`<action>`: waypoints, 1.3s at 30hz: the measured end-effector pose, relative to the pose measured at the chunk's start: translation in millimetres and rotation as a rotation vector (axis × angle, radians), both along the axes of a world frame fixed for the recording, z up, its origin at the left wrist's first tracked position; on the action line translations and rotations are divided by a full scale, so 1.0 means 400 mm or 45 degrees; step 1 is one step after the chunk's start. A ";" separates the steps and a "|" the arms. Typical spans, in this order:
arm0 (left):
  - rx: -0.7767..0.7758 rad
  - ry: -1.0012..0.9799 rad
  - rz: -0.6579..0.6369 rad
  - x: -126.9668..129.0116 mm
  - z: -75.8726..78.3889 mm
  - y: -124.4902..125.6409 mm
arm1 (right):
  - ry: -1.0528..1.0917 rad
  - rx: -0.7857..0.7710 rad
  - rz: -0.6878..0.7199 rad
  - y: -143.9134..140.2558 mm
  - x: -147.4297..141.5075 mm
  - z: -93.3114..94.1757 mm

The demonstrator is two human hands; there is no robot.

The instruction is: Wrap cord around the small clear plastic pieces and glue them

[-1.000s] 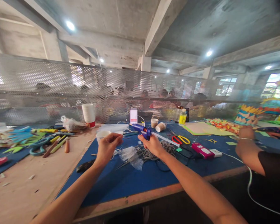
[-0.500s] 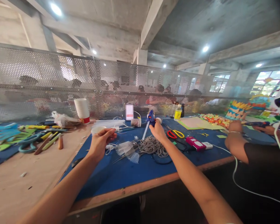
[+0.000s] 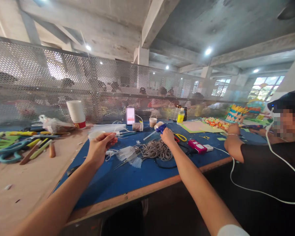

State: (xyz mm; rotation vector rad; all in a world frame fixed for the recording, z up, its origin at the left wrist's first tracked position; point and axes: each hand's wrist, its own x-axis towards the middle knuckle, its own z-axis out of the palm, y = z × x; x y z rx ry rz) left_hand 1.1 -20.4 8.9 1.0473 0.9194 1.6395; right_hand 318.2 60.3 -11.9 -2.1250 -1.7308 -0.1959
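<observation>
My left hand [image 3: 99,146] hovers over the left side of the blue mat, thumb and fingertips pinched together. What they hold, if anything, is too small to make out. Just behind its knuckles shows a white paper cup [image 3: 95,134], partly hidden; I cannot tell whether the hand touches it. My right hand [image 3: 167,136] is closed on a blue glue gun [image 3: 161,127], tilted low over the mat. A whitish stick [image 3: 149,135] extends leftward from near the gun. Between my hands lie a grey cord bundle [image 3: 156,150] and clear plastic strips [image 3: 130,154].
Yellow-and-red scissors [image 3: 181,137] and a magenta box [image 3: 197,146] lie to the right. Behind stand a phone [image 3: 130,115], a cord spool [image 3: 137,126], a small bucket [image 3: 152,121] and stacked cups [image 3: 76,113]. Tools lie left. A co-worker's arm [image 3: 232,144] is at right.
The glue gun has tipped from upright to a low slant, and my right hand has come over it. The view has turned right, bringing more of the co-worker into sight. My left hand stays pinched.
</observation>
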 end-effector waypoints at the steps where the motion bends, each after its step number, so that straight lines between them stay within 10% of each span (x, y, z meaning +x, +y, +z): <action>1: 0.001 0.006 0.002 0.000 0.000 0.000 | -0.010 -0.016 -0.006 0.002 -0.002 -0.005; 25: 0.009 0.003 0.034 0.005 0.017 -0.013 | -0.173 -0.013 0.069 -0.016 -0.047 0.007; 32: 0.058 0.036 0.070 0.001 0.019 -0.011 | -0.094 0.032 1.025 -0.046 -0.204 0.054; 39: 0.059 0.040 0.076 -0.002 0.019 -0.009 | -0.128 -0.106 1.051 -0.035 -0.254 0.031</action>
